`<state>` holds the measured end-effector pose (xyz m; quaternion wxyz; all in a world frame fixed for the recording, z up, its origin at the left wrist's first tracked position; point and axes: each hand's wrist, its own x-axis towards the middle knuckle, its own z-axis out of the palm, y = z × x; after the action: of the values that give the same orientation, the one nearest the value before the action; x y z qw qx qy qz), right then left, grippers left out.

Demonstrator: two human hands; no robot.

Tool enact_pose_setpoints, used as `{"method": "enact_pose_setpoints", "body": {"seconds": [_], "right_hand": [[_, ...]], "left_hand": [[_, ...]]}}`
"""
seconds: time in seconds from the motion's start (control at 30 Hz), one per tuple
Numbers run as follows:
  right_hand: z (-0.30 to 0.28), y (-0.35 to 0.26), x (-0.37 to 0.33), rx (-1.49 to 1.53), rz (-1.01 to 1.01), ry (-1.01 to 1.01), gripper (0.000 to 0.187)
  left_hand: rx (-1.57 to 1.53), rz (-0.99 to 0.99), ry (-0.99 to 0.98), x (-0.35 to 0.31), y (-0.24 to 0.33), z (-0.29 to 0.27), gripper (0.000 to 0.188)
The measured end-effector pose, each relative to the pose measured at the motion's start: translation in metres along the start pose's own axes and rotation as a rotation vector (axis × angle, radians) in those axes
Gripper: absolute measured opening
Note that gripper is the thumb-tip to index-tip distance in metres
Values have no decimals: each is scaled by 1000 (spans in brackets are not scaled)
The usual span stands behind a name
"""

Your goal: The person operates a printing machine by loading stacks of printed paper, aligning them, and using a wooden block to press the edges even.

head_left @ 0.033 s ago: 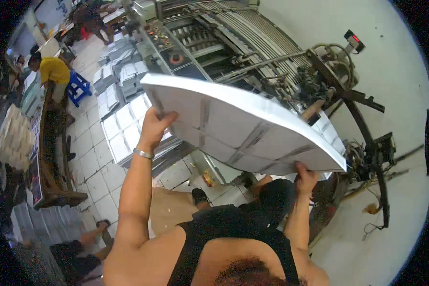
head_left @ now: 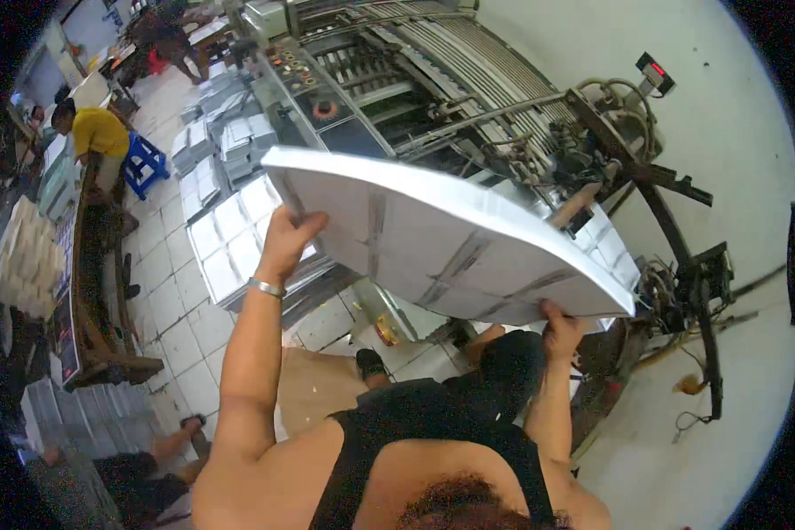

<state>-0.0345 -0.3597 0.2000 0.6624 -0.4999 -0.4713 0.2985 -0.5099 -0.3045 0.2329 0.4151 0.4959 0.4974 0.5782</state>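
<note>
A thick stack of large printed paper sheets [head_left: 415, 238] is raised in front of me, bowed along its length and tilted so its near face shows. My left hand [head_left: 287, 243] grips its left edge, thumb on the near face and the other fingers mostly hidden. At the lower right edge, my right hand [head_left: 561, 327] holds the sheets the same way, thumb in front. Behind them stands a large machine [head_left: 397, 79] with rails and rods. Part of another pile of printed sheets [head_left: 611, 243] shows on the machine, beyond the right end of the stack.
A pile of printed sheets [head_left: 221, 243] lies at my left, with more paper bundles [head_left: 225, 115] behind it. A person in a yellow top [head_left: 102, 132] is by a wooden bench [head_left: 88, 283] and a blue stool [head_left: 146, 163]. A metal frame [head_left: 680, 221] stands at the right.
The upper edge of the paper stack has dropped slightly, and its right end has shifted a little to the left. Both hands keep their hold.
</note>
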Motion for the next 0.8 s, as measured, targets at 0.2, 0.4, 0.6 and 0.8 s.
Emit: {"method": "enact_pose_setpoints", "body": {"seconds": [0.2,0.4,0.6,0.8], "right_hand": [[3,-3,-9,-47,64,1,49],[13,-22,-12,35,22,-34,36],[8,-9,-14,30,63,-58,39],[-7,6,-8,2,65,-50,62]], "left_hand": [[-90,-40,-31,-7,-3,-1,46],[613,856,203,6,122,0,101],[1431,743,-324,-1,187,11,97],[287,305,-56,13,86,-11,96]]}}
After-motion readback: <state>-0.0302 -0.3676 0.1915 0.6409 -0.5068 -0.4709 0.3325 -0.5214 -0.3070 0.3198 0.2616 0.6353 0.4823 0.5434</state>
